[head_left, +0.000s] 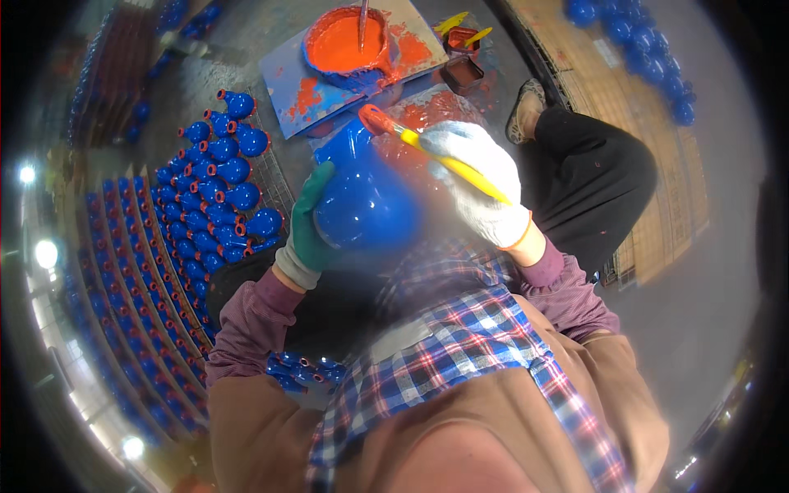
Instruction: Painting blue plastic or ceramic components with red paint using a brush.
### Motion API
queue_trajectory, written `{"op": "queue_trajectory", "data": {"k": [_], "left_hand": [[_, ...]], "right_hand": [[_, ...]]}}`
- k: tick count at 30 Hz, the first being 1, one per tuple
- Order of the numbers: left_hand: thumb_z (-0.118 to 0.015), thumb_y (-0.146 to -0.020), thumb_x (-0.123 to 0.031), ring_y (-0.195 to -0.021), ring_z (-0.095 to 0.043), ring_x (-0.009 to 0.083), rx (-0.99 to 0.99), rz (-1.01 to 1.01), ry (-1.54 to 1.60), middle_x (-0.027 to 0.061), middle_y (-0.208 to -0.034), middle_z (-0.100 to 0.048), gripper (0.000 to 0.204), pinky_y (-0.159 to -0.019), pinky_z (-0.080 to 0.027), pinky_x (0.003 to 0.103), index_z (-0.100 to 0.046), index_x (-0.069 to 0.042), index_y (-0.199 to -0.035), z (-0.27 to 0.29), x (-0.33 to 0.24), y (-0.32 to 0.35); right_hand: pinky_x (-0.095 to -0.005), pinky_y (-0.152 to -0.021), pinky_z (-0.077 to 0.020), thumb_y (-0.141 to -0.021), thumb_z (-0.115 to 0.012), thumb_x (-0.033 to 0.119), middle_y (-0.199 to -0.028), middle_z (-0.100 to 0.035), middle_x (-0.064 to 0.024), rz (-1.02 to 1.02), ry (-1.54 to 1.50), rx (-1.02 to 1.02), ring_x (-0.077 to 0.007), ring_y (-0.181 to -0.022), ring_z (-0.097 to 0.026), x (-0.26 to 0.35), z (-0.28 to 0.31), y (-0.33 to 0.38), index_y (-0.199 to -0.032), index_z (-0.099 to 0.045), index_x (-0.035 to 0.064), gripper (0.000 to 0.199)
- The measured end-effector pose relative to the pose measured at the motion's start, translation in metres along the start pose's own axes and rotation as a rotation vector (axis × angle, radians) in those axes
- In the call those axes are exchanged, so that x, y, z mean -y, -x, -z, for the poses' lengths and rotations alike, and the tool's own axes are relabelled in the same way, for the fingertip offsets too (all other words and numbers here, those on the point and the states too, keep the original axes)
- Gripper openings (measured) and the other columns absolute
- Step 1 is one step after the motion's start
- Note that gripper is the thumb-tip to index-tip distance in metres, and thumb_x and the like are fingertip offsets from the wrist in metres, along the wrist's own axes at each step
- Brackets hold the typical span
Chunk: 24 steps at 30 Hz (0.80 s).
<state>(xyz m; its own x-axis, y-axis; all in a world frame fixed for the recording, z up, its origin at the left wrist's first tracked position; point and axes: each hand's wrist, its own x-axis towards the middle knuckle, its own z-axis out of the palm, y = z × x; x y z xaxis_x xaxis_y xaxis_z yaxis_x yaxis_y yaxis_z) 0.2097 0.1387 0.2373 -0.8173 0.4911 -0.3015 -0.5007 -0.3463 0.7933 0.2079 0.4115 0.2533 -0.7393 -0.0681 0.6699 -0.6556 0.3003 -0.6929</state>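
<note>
Cradling a blue vase (366, 205) from below-left with the green-gloved left hand (308, 226), neck tilted up and away toward the orange paint bowl (345, 41). Gripping a yellow-handled brush (436, 154) in the closed white-gloved right hand (485, 185), orange bristles touching the vase's rim, handle slanting down-right.

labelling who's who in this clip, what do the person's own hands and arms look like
The left hand wears a green glove with a grey knit cuff. The right hand wears a white knit glove with an orange-edged cuff. Both arms are in dusty purple long sleeves, under a brown apron.
</note>
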Motion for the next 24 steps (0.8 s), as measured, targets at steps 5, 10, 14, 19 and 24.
{"op": "queue_trajectory", "data": {"k": [5, 10, 14, 19, 24], "left_hand": [[-0.05, -0.099, -0.028, -0.122, -0.055, 0.0355, -0.051, 0.274, 0.601, 0.0137, -0.145, -0.043, 0.048, -0.085, -0.058, 0.056, -0.039, -0.026, -0.146, -0.002, -0.009, -0.013], [-0.07, -0.086, -0.017, -0.122, -0.055, 0.0312, 0.074, -0.093, 0.247, 0.0115, -0.143, -0.044, 0.07, -0.089, -0.058, 0.052, -0.036, -0.019, -0.147, -0.001, 0.006, -0.007], [-0.093, -0.058, -0.013, -0.123, -0.053, 0.0282, -0.1, -0.117, 0.372, 0.0097, -0.143, -0.045, 0.105, -0.096, -0.055, 0.047, -0.037, -0.012, -0.146, -0.007, 0.004, -0.004], [-0.046, -0.102, -0.039, -0.115, -0.059, 0.0204, -0.452, -0.444, 0.091, 0.011, -0.127, -0.06, 0.047, -0.097, -0.052, 0.04, -0.051, -0.005, -0.134, -0.018, -0.007, 0.008], [-0.045, -0.1, -0.043, -0.122, -0.051, 0.0351, 0.183, -0.186, 0.442, 0.0151, -0.139, -0.048, 0.056, -0.094, -0.051, 0.049, -0.041, -0.006, -0.142, -0.02, -0.024, 0.0]], "right_hand": [[-0.0339, -0.086, -0.0505, -0.082, -0.069, -0.005, -0.105, -0.067, -0.0138, -0.166, -0.129, -0.16, -0.0282, -0.098, -0.064, -0.015, 0.0, 0.01, -0.109, -0.067, 0.0004, 0.028], [-0.0319, -0.087, -0.0499, -0.083, -0.068, -0.005, -0.106, -0.066, -0.0134, -0.197, -0.212, -0.123, -0.0257, -0.099, -0.064, -0.011, -0.01, 0.009, -0.108, -0.066, -0.0003, 0.026], [-0.0272, -0.086, -0.0501, -0.089, -0.061, -0.004, -0.106, -0.065, -0.0088, -0.334, -0.268, -0.245, -0.0164, -0.099, -0.062, -0.012, 0.002, 0.007, -0.114, -0.062, 0.0004, 0.025], [-0.0267, -0.085, -0.0515, -0.094, -0.058, 0.001, -0.11, -0.065, -0.0095, -0.516, -0.362, -0.398, -0.0143, -0.094, -0.065, -0.019, 0.022, 0.004, -0.121, -0.058, -0.0015, 0.027], [-0.0208, -0.07, -0.0475, -0.098, -0.058, 0.013, -0.096, -0.068, -0.0068, -0.504, -0.201, -0.473, -0.0084, -0.08, -0.062, -0.031, 0.03, 0.001, -0.122, -0.059, -0.0006, 0.028]]}}
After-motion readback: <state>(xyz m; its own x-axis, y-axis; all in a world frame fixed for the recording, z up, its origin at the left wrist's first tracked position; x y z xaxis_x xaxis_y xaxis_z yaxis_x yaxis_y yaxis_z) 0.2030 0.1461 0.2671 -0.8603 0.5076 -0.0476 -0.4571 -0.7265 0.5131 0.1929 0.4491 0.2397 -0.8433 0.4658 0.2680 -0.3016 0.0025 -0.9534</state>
